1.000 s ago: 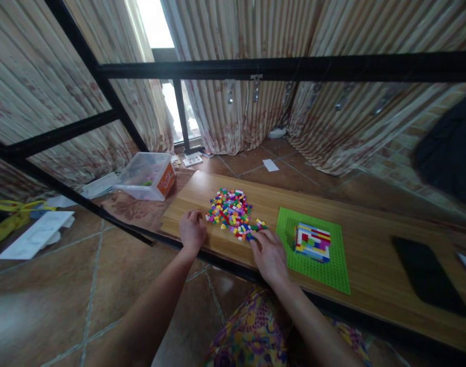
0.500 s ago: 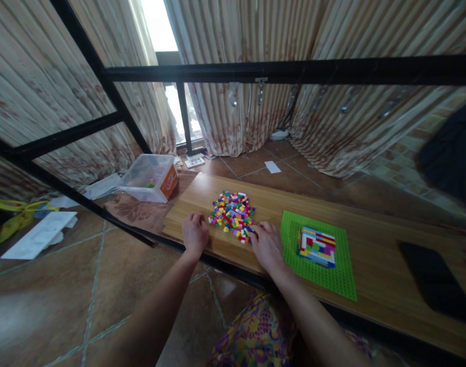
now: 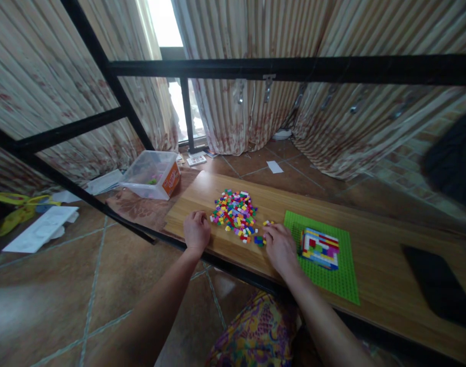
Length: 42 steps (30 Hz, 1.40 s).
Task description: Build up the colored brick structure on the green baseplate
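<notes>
Nearest, patterned cloth (image 3: pixel 256 331) covers the wearer's lap, and both forearms reach past it over a wooden tabletop (image 3: pixel 309 201). The left hand (image 3: pixel 197 232) rests at the table's near side, just left of the brick pile (image 3: pixel 236 214), its fingers curled inward; whether they hold a piece cannot be told. The right hand (image 3: pixel 281 244) has shifted rightward, off the pile's edge where its fingertips were half a second ago. Its fingers are bent and fairly narrow, with the tips partly hidden, so a held brick can be neither confirmed nor ruled out.

That shift opens a strip of bare wood: a few blue and green bricks (image 3: pixel 259 240) now lie apart from the pile, and some yellow bricks (image 3: pixel 267 223) show just beyond the fingertips. In effect, a small group seems to be sorted out from the loose heap.

To the right, the green baseplate (image 3: pixel 343 284) carries a multicoloured block build (image 3: pixel 320 248), untouched by the fingertips. Farther right lies a dark flat panel (image 3: pixel 437 285). Beyond the table's far left corner stands a clear box (image 3: pixel 156 192), with curtains (image 3: pixel 233 35) behind.
</notes>
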Tool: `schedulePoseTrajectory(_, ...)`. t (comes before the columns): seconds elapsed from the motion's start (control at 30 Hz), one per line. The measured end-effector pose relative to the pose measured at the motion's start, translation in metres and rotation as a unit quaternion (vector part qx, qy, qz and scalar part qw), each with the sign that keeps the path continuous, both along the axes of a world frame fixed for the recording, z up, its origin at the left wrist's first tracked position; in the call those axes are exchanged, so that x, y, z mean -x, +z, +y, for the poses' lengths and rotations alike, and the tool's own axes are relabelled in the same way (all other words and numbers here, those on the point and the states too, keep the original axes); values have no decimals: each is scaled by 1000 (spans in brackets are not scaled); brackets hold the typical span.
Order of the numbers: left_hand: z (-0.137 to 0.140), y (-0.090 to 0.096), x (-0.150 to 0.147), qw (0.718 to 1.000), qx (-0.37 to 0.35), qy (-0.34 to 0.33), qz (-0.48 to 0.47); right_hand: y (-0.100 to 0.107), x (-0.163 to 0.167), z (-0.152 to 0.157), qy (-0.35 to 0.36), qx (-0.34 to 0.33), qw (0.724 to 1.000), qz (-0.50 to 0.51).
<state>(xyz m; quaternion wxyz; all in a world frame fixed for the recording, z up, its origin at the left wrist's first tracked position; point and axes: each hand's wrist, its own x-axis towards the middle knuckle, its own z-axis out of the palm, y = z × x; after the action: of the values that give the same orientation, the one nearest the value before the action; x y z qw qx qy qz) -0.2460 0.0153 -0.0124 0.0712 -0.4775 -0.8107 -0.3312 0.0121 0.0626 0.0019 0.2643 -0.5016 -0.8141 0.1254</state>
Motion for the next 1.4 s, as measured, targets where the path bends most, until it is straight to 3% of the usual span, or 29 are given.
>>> schedulePoseTrajectory(0.37,0,1,0,1000,-4,3,-2,2,-23,-11,-20,-11,1000,-3)
schedulePoseTrajectory(0.63,0,2,-1,1000,-5,0,-3,1,-10,-28,4,18,999,38)
schedulePoseTrajectory(1.03,-1,3,-1,1000,8,4,-3,1,10,-24,25,29,988,147)
schedulePoseTrajectory(1.4,-2,5,-3,1000,3,-2,-9,1,48,-43,104,-21,993,48)
